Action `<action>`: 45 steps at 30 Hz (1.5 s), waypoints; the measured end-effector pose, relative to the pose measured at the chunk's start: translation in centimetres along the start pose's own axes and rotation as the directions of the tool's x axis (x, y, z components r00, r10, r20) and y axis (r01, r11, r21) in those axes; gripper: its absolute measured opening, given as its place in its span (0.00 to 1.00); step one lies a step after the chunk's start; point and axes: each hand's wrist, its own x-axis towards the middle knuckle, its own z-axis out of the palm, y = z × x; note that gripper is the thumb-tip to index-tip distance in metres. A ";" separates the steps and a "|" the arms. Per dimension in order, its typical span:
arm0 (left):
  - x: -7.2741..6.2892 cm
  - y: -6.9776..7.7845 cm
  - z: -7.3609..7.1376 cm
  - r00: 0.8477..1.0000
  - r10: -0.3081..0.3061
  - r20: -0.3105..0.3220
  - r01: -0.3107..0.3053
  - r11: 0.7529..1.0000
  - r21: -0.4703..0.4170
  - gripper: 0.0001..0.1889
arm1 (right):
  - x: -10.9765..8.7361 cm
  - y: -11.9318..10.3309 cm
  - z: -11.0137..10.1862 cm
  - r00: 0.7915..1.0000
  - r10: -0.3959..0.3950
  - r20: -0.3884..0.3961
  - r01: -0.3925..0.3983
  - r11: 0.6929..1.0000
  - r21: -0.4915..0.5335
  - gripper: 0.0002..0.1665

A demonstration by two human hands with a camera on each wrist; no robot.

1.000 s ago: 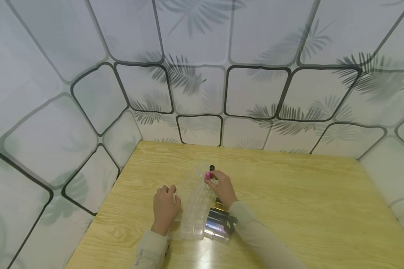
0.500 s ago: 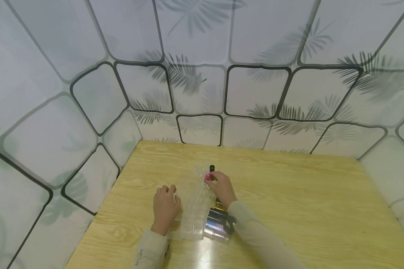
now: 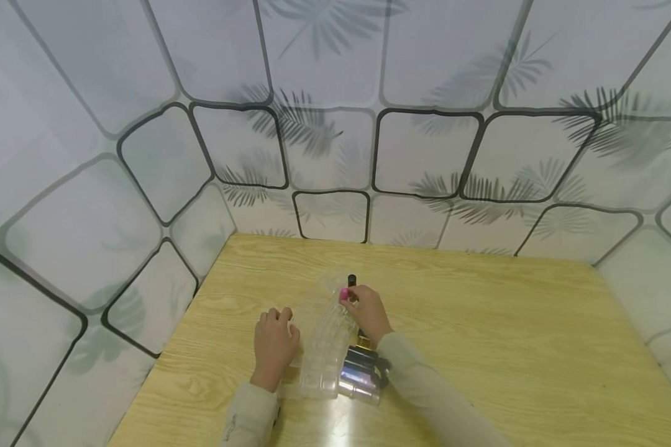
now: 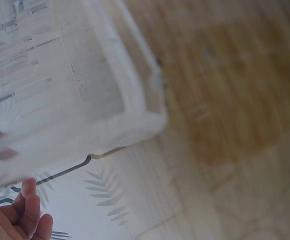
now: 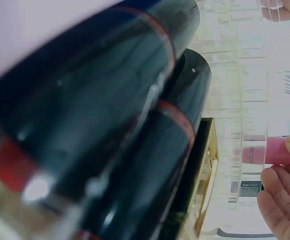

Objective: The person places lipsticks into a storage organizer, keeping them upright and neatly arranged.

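Observation:
A clear plastic stepped organizer (image 3: pixel 320 366) with small compartments stands between my hands. My right hand (image 3: pixel 371 310) pinches a pink lipstick tube (image 3: pixel 344 293) between thumb and fingers at its far end. In the right wrist view, the lettered end of the pink tube shows through the clear wall of a compartment. Just behind it, a black tube (image 3: pixel 352 280) stands upright at the organizer's far end. My left hand (image 3: pixel 276 347) is by the organizer's left side, its fingers (image 4: pixel 31 212) loosely bent and holding nothing.
Right of the organizer, under my right forearm, lies a row of cosmetic tubes: a gold and black one (image 3: pixel 365 341), dark ones (image 3: pixel 362 356) and a shiny violet one (image 3: pixel 358 376). They sit on a wood-grain table (image 3: pixel 509 347) against a patterned wall (image 3: pixel 335 149).
My right hand stays at the same spot with the pink lipstick, with only a very slight shift. The left hand and the organizer have not moved.

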 end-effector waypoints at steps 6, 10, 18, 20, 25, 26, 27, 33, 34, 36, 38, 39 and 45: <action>0.0 0.0 -0.1 1.000 -0.011 0.012 0.011 1.000 -0.002 0.07 | 0.1 0.0 0.0 1.000 0.009 -0.001 -0.009 1.000 -0.011 0.12; 0.0 0.1 0.0 1.000 -0.017 0.014 0.017 1.000 -0.007 0.07 | 0.0 -0.1 -0.1 1.000 0.015 0.006 -0.015 1.000 0.002 0.12; 0.0 0.0 0.0 1.000 -0.020 0.014 0.020 1.000 -0.012 0.07 | -0.1 -0.1 -0.3 0.998 0.057 0.038 -0.058 0.998 0.008 0.12; 0.0 0.1 -0.1 1.000 -0.020 0.015 0.020 1.000 -0.017 0.07 | -0.1 -0.1 -0.3 0.996 0.072 0.044 -0.072 0.997 0.013 0.12; 0.0 0.1 -0.1 1.000 -0.013 0.016 0.014 1.000 -0.013 0.07 | -0.3 0.1 -0.6 0.997 0.070 0.042 -0.070 0.998 0.001 0.13; 0.0 0.0 -0.1 1.000 -0.012 0.016 0.013 1.000 -0.011 0.07 | -0.4 0.1 -0.7 0.997 0.066 0.039 -0.066 0.998 -0.001 0.13; 0.0 0.0 0.0 1.000 -0.012 0.016 0.012 1.000 -0.010 0.07 | -0.4 0.2 -0.7 0.998 0.060 0.036 -0.060 0.998 -0.007 0.13; 0.0 0.0 0.0 1.000 -0.016 0.015 0.016 1.000 -0.012 0.07 | -1.1 0.0 -1.5 0.999 0.032 0.023 -0.031 0.999 -0.040 0.15; -0.1 0.0 0.1 1.000 -0.014 0.012 0.015 1.000 -0.012 0.07 | -1.3 -0.1 -1.6 0.999 0.025 0.020 -0.024 0.999 -0.048 0.15; -0.1 -0.1 0.2 1.000 -0.009 0.004 0.009 1.000 -0.008 0.07 | -1.6 -0.1 -1.9 1.000 0.010 0.017 -0.009 0.998 -0.058 0.14; -0.1 -0.1 0.2 1.000 -0.001 -0.007 0.001 1.000 -0.005 0.07 | -2.0 -0.1 -2.3 1.000 -0.005 0.015 0.006 0.997 -0.071 0.13; -0.1 -0.1 0.3 1.000 0.004 -0.013 -0.004 1.000 -0.001 0.07 | -2.1 -0.1 -2.4 1.000 -0.015 0.010 0.016 0.997 -0.071 0.13; -0.1 0.0 0.1 0.999 0.025 -0.042 -0.024 0.999 0.029 0.08 | -3.2 0.2 -3.1 0.999 -0.054 0.002 0.054 0.994 -0.096 0.14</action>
